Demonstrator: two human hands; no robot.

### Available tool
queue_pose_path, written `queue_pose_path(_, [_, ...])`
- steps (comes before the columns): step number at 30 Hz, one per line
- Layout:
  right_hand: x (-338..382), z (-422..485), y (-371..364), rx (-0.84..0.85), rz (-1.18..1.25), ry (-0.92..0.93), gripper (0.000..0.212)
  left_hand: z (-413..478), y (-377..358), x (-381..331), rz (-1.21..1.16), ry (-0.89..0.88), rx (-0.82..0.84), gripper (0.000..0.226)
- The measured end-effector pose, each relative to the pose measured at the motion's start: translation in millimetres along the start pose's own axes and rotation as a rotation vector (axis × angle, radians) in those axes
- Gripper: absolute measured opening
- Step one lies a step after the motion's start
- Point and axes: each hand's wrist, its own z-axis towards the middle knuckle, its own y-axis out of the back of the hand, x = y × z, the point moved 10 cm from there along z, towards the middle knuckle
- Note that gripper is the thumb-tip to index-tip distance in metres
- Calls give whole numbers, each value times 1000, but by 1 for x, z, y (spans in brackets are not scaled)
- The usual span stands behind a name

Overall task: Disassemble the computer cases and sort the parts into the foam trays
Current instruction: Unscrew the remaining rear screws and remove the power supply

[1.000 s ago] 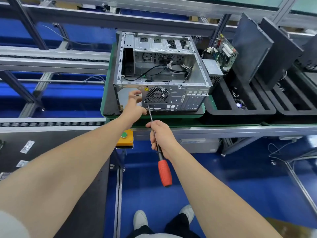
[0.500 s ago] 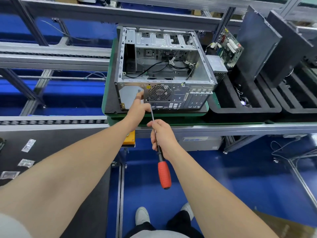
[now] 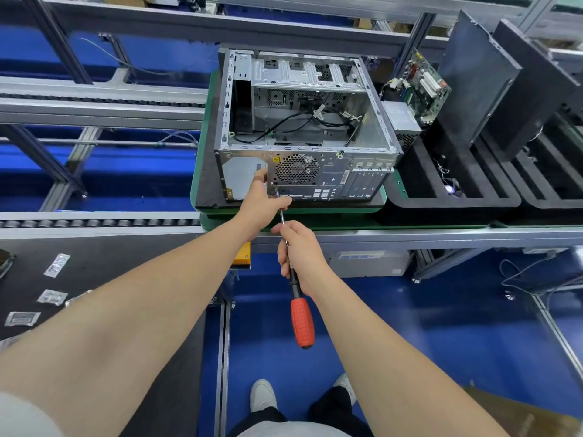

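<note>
An open silver computer case (image 3: pixel 315 127) lies on a green pallet (image 3: pixel 202 184), its rear panel facing me and loose black cables inside. My left hand (image 3: pixel 262 200) rests on the rear panel beside the round fan grille, its thumb touching the screwdriver's shaft. My right hand (image 3: pixel 299 250) grips the metal shaft of a long screwdriver (image 3: pixel 301 320) with a red handle; the tip meets the panel just below the grille. A black foam tray (image 3: pixel 454 197) to the right of the case holds a power supply (image 3: pixel 402 121), a circuit board (image 3: pixel 422 86) and a dark side panel (image 3: pixel 476 80).
A second foam tray (image 3: pixel 555 184) with another dark panel stands at the far right. Small plastic bags (image 3: pixel 50 298) lie on the black bench at the left. A yellow button box (image 3: pixel 243 255) hangs under the conveyor edge. Aluminium rails cross behind the case.
The view has shifted slightly. My left hand has slid a little lower on the rear panel, and the screwdriver tip stays at the same spot under the fan grille.
</note>
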Motion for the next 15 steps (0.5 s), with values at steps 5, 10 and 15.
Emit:
queue_pose_path(5, [0,2,3,-8,9,-9,28,1,-1,1,8,1,-3,76])
queue_pose_path(10, [-1,4,3,-10,2,-10,28,1,0,2,34,4,-12,77])
queue_pose_path(15, [0,4,4,-26,-9,-4,27,3,1,2,32,9,-13,76])
